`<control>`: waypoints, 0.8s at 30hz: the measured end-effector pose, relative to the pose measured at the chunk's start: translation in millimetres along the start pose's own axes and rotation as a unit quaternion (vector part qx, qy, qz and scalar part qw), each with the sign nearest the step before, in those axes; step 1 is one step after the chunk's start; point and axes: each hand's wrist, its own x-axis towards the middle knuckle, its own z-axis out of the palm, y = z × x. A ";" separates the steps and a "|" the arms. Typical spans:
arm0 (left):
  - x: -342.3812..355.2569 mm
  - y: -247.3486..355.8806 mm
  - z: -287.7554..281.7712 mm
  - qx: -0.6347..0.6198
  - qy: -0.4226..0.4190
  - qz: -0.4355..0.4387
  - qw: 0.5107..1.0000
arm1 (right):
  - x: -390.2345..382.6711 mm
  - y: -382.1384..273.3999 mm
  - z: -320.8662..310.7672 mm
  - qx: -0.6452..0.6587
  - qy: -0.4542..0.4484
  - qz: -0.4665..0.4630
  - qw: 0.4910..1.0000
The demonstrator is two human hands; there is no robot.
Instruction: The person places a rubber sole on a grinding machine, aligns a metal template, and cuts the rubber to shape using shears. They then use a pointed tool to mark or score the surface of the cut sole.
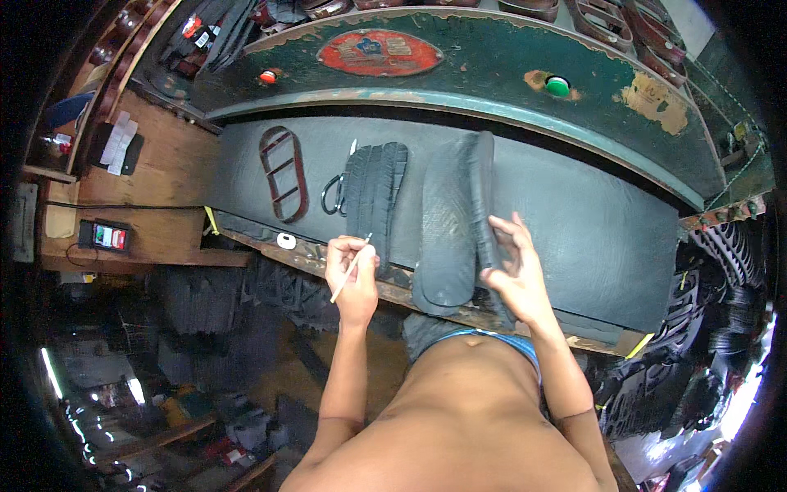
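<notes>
My left hand (354, 266) is closed around a thin pale stick (345, 280), pointed like a pen, over the bench's front edge. Black grooved rubber pieces (373, 184) lie just beyond it, beside scissors with black handles (331, 197). A long dark grey sole-shaped piece (447, 238) rests flat on the bench, its rounded near end over the edge. Along its right side a black rubber piece (482, 189) is tilted up and smeared by motion. My right hand (518, 271) grips its right edge between thumb and fingers.
A brown oval cutting die (302, 182) with crossbars lies left on the grey work surface (574, 238). Behind stands a green machine beam (484, 61) with a green button (557, 85) and a red button (268, 77). A phone-like device (108, 237) sits on the wooden side table (164, 172).
</notes>
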 end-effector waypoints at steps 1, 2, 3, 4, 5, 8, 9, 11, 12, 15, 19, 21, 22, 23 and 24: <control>-2.7 10.1 7.0 -0.016 -0.037 0.016 0.999 | -4.1 -0.1 -6.9 0.211 -0.021 0.018 0.977; -5.9 19.7 15.7 -0.030 -0.076 0.029 0.996 | -5.9 0.8 -12.0 0.303 -0.048 0.013 0.952; -9.4 29.8 23.1 -0.031 -0.115 0.036 0.992 | -9.5 1.9 -16.1 0.391 -0.072 0.008 0.917; -13.0 38.7 32.6 -0.029 -0.147 0.055 0.987 | -12.6 3.0 -20.1 0.481 -0.092 0.002 0.872; -16.4 46.8 42.0 -0.035 -0.184 0.070 0.980 | -22.9 4.4 -19.1 0.502 -0.066 0.026 0.862; -33.8 66.5 76.8 -0.178 -0.187 0.030 0.966 | -31.2 10.2 -15.1 0.651 -0.149 0.077 0.740; -29.7 67.0 84.8 -0.127 -0.210 0.107 0.963 | -34.9 11.7 -13.6 0.657 -0.136 0.099 0.735; -22.5 68.1 95.5 -0.052 -0.228 0.193 0.953 | -36.8 16.4 -9.3 0.754 -0.155 0.066 0.635; -20.1 68.9 98.5 -0.022 -0.228 0.209 0.951 | -36.6 19.3 -7.3 0.796 -0.162 0.055 0.581; -14.4 69.7 105.4 -0.012 -0.228 0.226 0.947 | -42.8 27.3 -5.9 0.729 -0.067 0.104 0.673; -13.1 71.8 109.1 0.032 -0.228 0.231 0.945 | -50.4 37.3 -6.8 0.678 -0.061 0.105 0.725; -13.0 72.1 110.3 0.045 -0.228 0.227 0.946 | -52.0 39.2 -7.0 0.691 -0.056 0.087 0.715; -12.7 72.2 110.5 0.054 -0.226 0.223 0.947 | -52.3 39.1 -6.6 0.694 -0.063 0.070 0.714; -11.7 72.1 110.5 0.054 -0.235 0.228 0.943 | -52.3 38.1 -6.6 0.695 -0.057 0.073 0.713; -10.9 72.0 110.3 0.054 -0.244 0.234 0.940 | -52.1 36.7 -6.4 0.692 -0.055 0.070 0.716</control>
